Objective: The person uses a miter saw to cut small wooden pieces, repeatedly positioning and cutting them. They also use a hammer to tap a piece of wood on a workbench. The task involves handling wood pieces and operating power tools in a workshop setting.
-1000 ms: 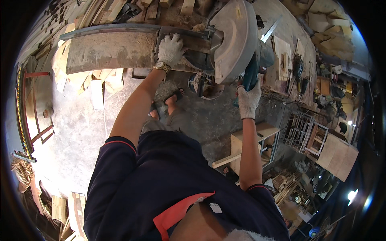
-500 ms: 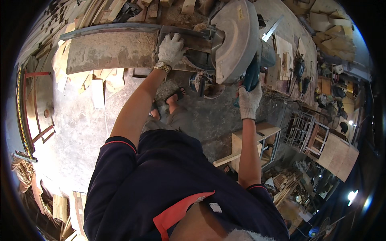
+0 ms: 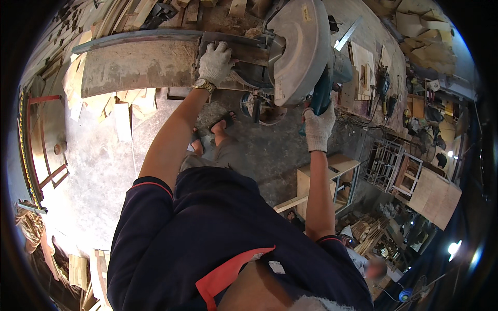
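Note:
At the top of the head view stands a miter saw with a large grey blade guard and a teal handle. My right hand, in a pale knit glove, is closed around that handle. My left hand, gloved the same way and with a watch at its wrist, rests at the saw's fence, fingers curled over the left end of a dark brown piece of wood. Part of that wood is hidden under the hand and guard. The blade is concealed by the guard.
A long worn support table extends left from the saw, with wood offcuts below it. Right of the saw is a workbench with tools and cables. A wooden cabinet frame stands near my right forearm. Another person shows at lower right.
The whole view has shifted slightly. Both hands keep their places on the wood and the saw handle. Another person's head and sleeve now show more at lower right.

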`<state>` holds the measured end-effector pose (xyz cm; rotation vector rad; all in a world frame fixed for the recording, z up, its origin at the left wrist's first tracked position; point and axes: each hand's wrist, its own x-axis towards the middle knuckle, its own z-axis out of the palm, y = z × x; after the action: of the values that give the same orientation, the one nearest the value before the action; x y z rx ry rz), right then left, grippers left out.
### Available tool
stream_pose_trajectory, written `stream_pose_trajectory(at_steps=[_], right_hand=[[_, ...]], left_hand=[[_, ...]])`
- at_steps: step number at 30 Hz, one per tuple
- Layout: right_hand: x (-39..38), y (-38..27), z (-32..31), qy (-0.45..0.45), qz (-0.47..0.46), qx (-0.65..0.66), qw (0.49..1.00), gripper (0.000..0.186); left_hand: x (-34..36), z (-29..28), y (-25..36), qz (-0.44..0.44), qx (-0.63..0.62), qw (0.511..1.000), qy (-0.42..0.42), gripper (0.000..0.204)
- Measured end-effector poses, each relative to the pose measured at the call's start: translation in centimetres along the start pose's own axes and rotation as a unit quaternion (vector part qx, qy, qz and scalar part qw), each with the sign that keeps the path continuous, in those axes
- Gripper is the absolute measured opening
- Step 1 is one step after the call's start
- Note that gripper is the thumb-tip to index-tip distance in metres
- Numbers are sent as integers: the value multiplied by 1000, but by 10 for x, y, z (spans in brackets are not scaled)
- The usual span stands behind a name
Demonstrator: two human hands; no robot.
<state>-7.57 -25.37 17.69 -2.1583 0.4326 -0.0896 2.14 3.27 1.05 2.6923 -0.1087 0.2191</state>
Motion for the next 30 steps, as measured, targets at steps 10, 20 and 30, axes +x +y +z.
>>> stream_pose_trajectory(at_steps=[10, 20, 30], right_hand=[[2, 28, 4, 25, -12, -54, 998, 39], [1, 40, 11, 47, -16, -78, 996, 38], [-4, 41, 16, 34, -24, -19, 999, 28]], left_hand=[[1, -3, 0, 11, -1, 1000, 9, 37], [1, -1, 2, -1, 11, 1000, 3, 39], [0, -3, 3, -2, -7, 1000, 15, 40]])
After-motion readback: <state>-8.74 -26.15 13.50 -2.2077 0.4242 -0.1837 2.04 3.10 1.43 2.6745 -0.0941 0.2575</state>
